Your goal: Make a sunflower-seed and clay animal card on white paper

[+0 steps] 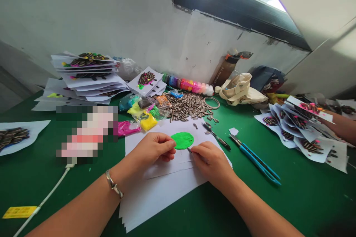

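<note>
A flat oval of bright green modelling clay (182, 140) lies on white paper (164, 196), with a small dark spot near its right end. At its left edge is my left hand (160, 146), thumb and fingers pinched together; whatever they may hold is hidden. My right hand (213, 159) is closed in a pinch just below the clay's right side. A slim dark piece, apparently a sunflower seed (189, 150), sticks out from its fingertips toward the clay's lower edge.
Beyond the paper lie a heap of sunflower seeds (186, 106) and bagged coloured clay (148, 121). Blue tweezers (257, 159) and a craft knife (218, 137) lie to the right. Picture cards stand stacked left (89, 81) and right (300, 129), where another person's arm (339, 126) reaches in.
</note>
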Available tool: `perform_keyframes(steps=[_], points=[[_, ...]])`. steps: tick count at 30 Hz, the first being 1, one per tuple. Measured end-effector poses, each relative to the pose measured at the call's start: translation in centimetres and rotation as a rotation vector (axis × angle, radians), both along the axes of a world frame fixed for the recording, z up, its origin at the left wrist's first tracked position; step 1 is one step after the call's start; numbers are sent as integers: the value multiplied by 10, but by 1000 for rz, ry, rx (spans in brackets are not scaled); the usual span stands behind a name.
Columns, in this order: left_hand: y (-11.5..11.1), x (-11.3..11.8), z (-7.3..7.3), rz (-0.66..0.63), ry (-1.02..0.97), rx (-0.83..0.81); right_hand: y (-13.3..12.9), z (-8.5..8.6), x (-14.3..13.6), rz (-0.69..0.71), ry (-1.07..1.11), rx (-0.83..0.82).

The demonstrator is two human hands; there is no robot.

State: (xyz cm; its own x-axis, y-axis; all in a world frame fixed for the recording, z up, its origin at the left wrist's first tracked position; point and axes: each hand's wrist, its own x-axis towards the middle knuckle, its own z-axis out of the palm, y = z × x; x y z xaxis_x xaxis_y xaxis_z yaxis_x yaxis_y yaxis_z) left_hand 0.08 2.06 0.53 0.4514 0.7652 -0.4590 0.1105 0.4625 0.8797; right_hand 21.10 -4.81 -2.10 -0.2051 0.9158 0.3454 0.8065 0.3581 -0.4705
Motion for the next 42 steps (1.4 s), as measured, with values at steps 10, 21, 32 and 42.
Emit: perform_keyframes(steps=[10, 21, 32, 42], points=[[1, 0, -2, -1, 9, -29, 2, 1, 5, -1, 186, -152], [0, 0, 2, 15, -24, -23, 2, 4, 3, 36, 82, -84], [1, -2, -3, -4, -39, -13, 4, 2, 2, 37, 64, -43], [1, -3, -8, 2, -44, -16, 12, 0, 5, -27, 112, -63]])
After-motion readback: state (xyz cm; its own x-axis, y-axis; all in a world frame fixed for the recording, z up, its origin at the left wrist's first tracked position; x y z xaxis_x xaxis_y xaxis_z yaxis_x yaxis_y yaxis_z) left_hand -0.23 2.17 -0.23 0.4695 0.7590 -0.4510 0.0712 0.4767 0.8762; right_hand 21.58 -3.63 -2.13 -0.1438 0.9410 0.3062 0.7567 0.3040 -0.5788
